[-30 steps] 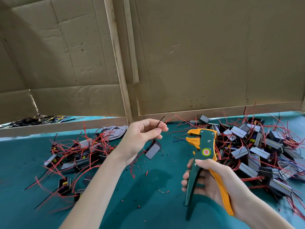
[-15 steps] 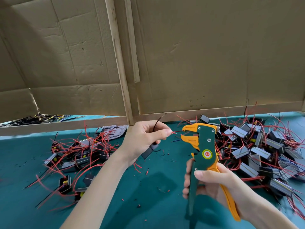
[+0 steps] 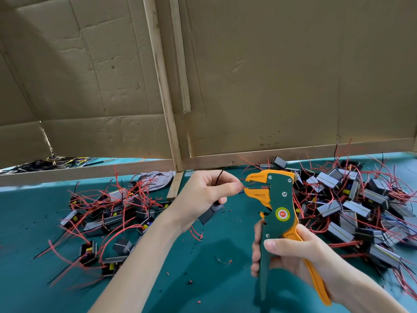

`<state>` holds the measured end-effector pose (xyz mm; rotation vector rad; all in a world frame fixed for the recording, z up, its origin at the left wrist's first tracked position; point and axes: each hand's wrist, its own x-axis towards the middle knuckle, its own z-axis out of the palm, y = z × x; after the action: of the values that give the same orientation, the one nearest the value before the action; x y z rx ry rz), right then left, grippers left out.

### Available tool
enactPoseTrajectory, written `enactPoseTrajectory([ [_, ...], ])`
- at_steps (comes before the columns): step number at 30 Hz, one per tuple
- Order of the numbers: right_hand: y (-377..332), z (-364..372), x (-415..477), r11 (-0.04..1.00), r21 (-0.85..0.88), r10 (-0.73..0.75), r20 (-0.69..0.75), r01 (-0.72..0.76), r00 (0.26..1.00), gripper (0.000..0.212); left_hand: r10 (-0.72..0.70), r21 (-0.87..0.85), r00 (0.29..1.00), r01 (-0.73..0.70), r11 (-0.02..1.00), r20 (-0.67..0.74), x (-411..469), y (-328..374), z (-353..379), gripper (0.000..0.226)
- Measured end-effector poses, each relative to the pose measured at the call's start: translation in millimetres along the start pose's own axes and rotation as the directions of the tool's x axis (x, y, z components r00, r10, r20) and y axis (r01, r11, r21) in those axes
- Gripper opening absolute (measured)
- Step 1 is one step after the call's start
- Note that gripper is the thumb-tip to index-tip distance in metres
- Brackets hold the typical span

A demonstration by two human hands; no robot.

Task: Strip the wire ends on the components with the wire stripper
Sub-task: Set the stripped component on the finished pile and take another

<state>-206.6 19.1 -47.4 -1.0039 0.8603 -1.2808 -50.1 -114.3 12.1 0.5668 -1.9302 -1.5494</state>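
My left hand [image 3: 204,195] pinches the wires of a small dark component [image 3: 208,214] that hangs below the fingers above the mat. A black wire loops up over the thumb; a red wire tip pokes from my fingertips into the jaws of the wire stripper [image 3: 276,207]. That green and orange tool stands upright, jaws pointing left, and my right hand [image 3: 291,256] is wrapped around its handles.
Wired components lie in two piles on the teal mat [image 3: 203,279]: one on the left [image 3: 108,213], a bigger one on the right [image 3: 352,199]. Cut bits of red insulation dot the mat. A cardboard wall with wooden battens [image 3: 167,86] stands behind.
The stripper has risen and shifted left toward my left hand, and the red wire tip, which was apart from the jaws, now sits in them.
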Motion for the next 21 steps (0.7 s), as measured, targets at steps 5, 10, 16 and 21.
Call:
enactPoseTrajectory([
  [5,-0.5,3.6,-2.9,0.999,-0.052,-0.001,-0.048,-0.002,0.999,0.042,-0.013,0.029,0.999,0.012,0.999,0.040,-0.5,0.3,-4.6,0.011],
  [10,6.1,12.6,-5.3,0.987,-0.158,-0.023,-0.211,-0.010,0.977,0.037,-0.022,0.058,0.996,0.017,0.998,0.084,-0.8,1.4,-9.9,0.009],
  [16,7.0,11.4,-1.3,0.998,-0.057,-0.039,-0.164,0.030,0.986,0.042,-0.110,-0.113,0.990,0.120,0.986,0.088,0.3,-4.5,-2.1,0.018],
  [21,3.5,2.4,5.1,0.994,0.097,-0.029,-0.142,0.043,0.989,0.046,-0.034,-0.092,0.999,0.033,0.995,-0.004,2.5,-5.9,-5.5,0.026],
])
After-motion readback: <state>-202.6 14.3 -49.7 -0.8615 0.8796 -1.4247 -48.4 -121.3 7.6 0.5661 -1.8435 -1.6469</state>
